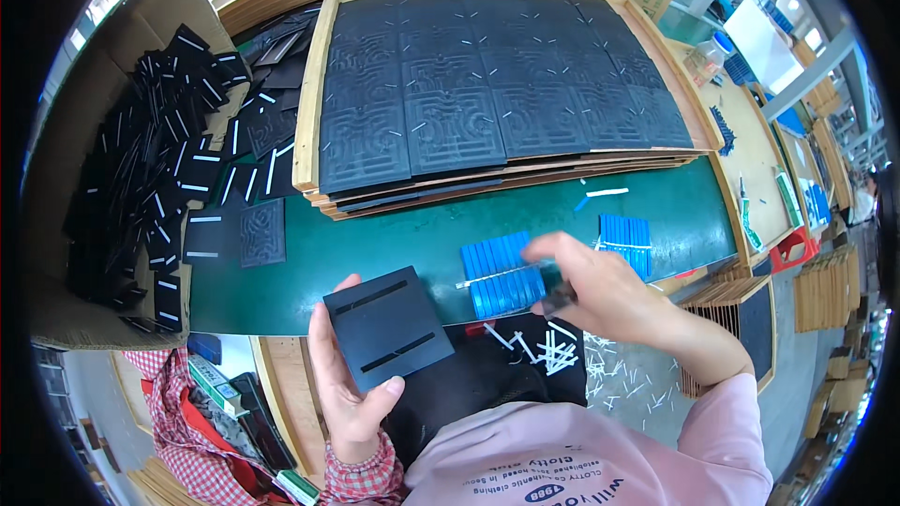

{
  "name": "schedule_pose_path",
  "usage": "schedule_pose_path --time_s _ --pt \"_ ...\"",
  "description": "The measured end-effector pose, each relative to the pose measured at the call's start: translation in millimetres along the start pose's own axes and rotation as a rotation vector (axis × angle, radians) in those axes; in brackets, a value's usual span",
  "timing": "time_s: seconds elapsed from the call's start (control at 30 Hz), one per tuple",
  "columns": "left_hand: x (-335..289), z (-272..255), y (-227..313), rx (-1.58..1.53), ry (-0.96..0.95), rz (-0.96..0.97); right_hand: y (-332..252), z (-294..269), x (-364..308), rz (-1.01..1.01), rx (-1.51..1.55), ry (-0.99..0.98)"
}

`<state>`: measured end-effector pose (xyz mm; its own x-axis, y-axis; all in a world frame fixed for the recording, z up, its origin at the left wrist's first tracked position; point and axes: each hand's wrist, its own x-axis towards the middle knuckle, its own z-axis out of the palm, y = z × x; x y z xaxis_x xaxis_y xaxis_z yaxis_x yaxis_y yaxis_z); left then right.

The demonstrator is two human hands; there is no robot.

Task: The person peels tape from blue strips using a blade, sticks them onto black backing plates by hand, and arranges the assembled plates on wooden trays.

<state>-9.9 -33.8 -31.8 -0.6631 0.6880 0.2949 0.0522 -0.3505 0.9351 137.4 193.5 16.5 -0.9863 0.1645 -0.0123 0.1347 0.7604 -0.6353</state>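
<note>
My left hand point(344, 408) grips a flat, square black plate point(386, 326) by its edges. Two darker parallel strips run across the plate's upper face. Over the green table's front edge, my right hand point(609, 292) is curled at the right side of a bundle of blue strips point(492, 267), which has a pale band around it. A small dark object point(560, 298) shows under its fingers, blurred and partly covered, so its kind is unclear. Behind that hand lies a second banded bundle of blue strips point(637, 232). White strips point(555, 356) are scattered on the dark cloth over my lap.
At the back, a wooden-framed tray point(307, 136) carries rows of patterned black plates. A cardboard box point(178, 0) on the left spills black plates with white strips. One patterned plate point(263, 233) lies on the green table point(375, 234). Tubes point(747, 215) lie at right.
</note>
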Motion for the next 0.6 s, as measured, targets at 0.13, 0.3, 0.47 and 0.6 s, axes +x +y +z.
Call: schedule_pose_path --time_s 0.13,0.3,0.47,0.6 --pt "-3 1 1 -0.045 0.059 -0.044 12 -1 14 0.02 0.028 0.045" --pt "-4 -3 3 -0.071 0.077 -0.065 15 -1 17 0.006 0.021 0.004" --pt "-8 -3 3 0.005 0.001 -0.075 -8 -15 12 0.003 0.059 0.046" --pt "-9 12 3 0.018 -0.203 -0.054 -27 -12 -1 -0.134 0.245 0.117"
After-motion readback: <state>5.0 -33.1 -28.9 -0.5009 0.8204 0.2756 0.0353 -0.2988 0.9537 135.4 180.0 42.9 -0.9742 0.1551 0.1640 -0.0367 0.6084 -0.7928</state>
